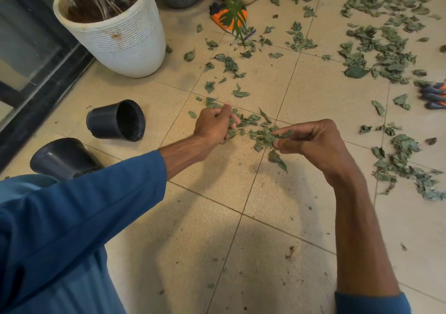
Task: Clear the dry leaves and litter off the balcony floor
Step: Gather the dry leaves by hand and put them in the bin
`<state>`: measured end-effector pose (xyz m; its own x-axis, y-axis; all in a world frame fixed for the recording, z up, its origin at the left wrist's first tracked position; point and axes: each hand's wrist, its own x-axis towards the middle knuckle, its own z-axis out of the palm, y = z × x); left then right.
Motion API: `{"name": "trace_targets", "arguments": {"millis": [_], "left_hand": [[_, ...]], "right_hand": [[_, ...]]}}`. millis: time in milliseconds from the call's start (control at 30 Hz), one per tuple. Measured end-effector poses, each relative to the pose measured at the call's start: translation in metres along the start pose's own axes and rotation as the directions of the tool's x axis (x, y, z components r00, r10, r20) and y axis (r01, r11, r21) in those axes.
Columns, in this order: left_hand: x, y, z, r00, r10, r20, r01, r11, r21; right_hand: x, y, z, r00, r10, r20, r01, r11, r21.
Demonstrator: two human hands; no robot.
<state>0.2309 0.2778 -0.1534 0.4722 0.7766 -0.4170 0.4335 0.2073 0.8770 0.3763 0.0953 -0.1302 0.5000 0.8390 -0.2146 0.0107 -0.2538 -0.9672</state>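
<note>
Both hands are low over the beige tiled balcony floor (pixel 277 217) mid-frame, close together but not touching. The left hand (pixel 214 126) has its fingers curled round a few dry grey-green leaves. The right hand (pixel 311 142) pinches a small clump of dry leaves (pixel 264 136) between thumb and fingers, and the clump sticks out leftward toward the left hand. Loose leaves lie on the tile just under and beyond the hands. There is a big scatter of dry leaves (pixel 381 55) far right and a smaller leaf patch (pixel 405 164) near right. A white ribbed round planter (pixel 120 41) with soil stands upright far left. A black plastic pot (pixel 115 120) lies on its side left of the hands, mouth facing right. A second black pot (pixel 62 158) is tipped over nearer, beside the blue sleeve (pixel 96 205). An orange-and-black glove (pixel 219 18) lies far, under a green leaf.
</note>
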Motion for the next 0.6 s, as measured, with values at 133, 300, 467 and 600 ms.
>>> {"name": "trace_targets", "arguments": {"millis": [133, 300, 467, 600], "left_hand": [[-0.007, -0.001, 0.012, 0.99, -0.117, 0.079, 0.122, 0.991, -0.058], [-0.014, 0.003, 0.02, 0.932, -0.33, 0.15, 0.353, 0.92, -0.172], [-0.017, 0.004, 0.021, 0.893, -0.392, 0.22, 0.436, 0.876, -0.207], [-0.012, 0.0, 0.02, 0.9, -0.405, 0.163, 0.429, 0.889, -0.163]], "right_hand": [[0.004, -0.007, 0.023, 1.0, -0.013, -0.026, 0.015, 0.997, 0.074], [0.008, -0.008, 0.057, 0.957, -0.059, -0.283, 0.062, 0.998, 0.003], [0.008, -0.004, 0.088, 0.902, -0.206, -0.378, 0.14, 0.971, -0.194], [0.004, 0.002, 0.106, 0.895, -0.311, -0.32, 0.177, 0.905, -0.387]]}}
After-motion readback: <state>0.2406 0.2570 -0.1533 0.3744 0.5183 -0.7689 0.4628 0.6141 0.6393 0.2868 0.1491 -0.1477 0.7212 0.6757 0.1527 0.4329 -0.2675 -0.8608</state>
